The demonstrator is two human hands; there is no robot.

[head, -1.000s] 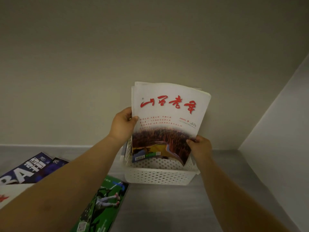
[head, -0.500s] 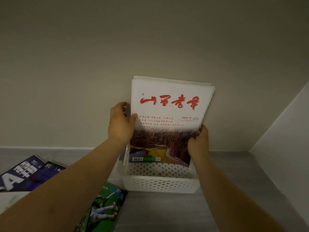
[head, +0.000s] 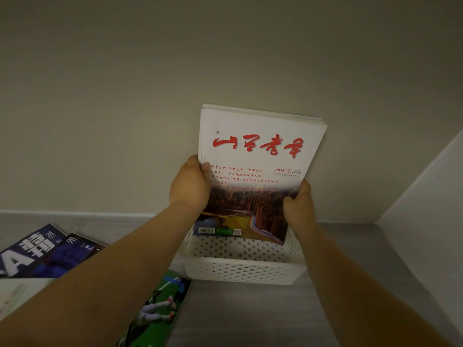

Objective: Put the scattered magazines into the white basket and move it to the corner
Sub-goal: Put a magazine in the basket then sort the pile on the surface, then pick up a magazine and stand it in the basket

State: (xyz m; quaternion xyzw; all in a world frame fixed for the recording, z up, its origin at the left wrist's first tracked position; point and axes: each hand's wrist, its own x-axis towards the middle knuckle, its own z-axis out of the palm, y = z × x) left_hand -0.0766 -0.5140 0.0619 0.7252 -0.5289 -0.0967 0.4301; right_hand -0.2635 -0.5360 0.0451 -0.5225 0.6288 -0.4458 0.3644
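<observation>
The fingers of the left hand [head: 190,186] and the right hand [head: 298,209] hide behind the white magazines [head: 258,151]. The left arm [head: 100,284] covers the left end of the white basket [head: 245,271] and part of the green magazine [head: 160,309], which the bottom edge also cuts off. The blue magazine [head: 32,254] runs off the left edge. The cover's small print is too tiny to read.

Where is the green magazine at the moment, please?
In the head view the green magazine lies flat on the grey surface at lower centre, by the near left corner of the basket, partly hidden by the left arm.
</observation>
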